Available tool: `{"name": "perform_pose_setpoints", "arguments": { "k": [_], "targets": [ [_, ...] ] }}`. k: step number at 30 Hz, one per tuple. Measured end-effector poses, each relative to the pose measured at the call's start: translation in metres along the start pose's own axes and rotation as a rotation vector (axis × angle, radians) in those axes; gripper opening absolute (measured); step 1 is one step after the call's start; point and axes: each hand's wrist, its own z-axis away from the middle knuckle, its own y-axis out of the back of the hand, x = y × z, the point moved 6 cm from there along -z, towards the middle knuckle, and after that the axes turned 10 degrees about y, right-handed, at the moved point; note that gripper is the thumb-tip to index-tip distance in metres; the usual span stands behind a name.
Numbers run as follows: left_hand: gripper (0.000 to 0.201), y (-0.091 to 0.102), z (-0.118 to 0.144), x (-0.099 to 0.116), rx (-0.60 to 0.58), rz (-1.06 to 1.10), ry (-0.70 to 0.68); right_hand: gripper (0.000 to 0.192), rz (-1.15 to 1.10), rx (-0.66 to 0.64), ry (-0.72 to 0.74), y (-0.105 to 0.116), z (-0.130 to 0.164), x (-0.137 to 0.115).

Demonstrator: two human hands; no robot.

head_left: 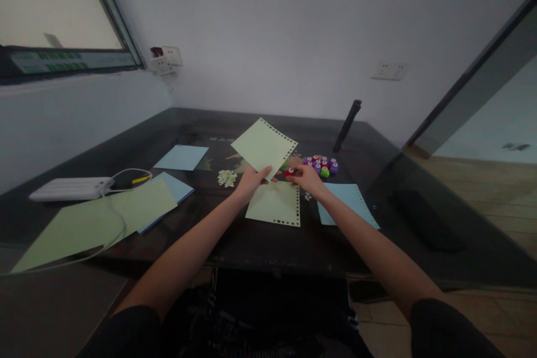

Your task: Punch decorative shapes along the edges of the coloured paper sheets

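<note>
Raised over the table, a pale green paper sheet [262, 145] has punched holes along its right edge. My left hand [254, 180] grips its lower corner, thumb on top. My right hand [308, 177] closes its fingers round a small red craft punch [289, 172] with an eye on it, beside that sheet's edge. Below both hands lies a second pale green sheet [271, 207], with holes along its right and bottom edges. Several red, purple and green craft punches [323, 163] stand just beyond my right hand.
Paper cutouts [227, 178] are heaped left of my hands. A punched blue sheet [339, 201] lies partly under my right forearm. At left are a blue sheet [182, 158], larger green paper [96, 215] and a white power bank [71, 189] with a cable. A black stick [348, 126] stands at back right.
</note>
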Motion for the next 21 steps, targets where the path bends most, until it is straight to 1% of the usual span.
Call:
{"name": "perform_pose_setpoints", "arguments": {
  "k": [3,5,8,10,12,15,17,21],
  "targets": [
    [0.026,-0.021,0.008,-0.003,-0.067,0.044,0.045,0.027,-0.202,0.084,-0.049,0.031,0.041,-0.002],
    [0.027,-0.039,0.014,-0.003,-0.106,0.076,0.063,0.03,-0.319,0.129,-0.085,0.043,0.063,-0.005],
    [0.026,-0.064,0.024,-0.006,-0.143,0.105,0.087,0.037,-0.427,0.127,-0.115,0.044,0.078,-0.008],
    [0.025,-0.073,0.028,-0.012,-0.126,0.123,0.079,0.042,-0.469,0.13,-0.105,0.038,0.078,-0.008],
    [0.026,-0.074,0.029,-0.018,-0.076,0.123,0.046,0.045,-0.521,0.14,-0.095,0.031,0.075,-0.005],
    [0.024,-0.067,0.027,-0.022,-0.025,0.034,-0.039,0.045,-0.613,0.13,-0.104,0.023,0.073,-0.001],
    [0.023,-0.063,0.025,-0.022,-0.016,-0.033,-0.082,0.041,-0.663,0.131,-0.114,0.023,0.075,-0.001],
    [0.023,-0.061,0.022,-0.02,-0.023,-0.115,-0.097,0.035,-0.699,0.175,-0.119,0.028,0.077,0.001]
  ]
}}
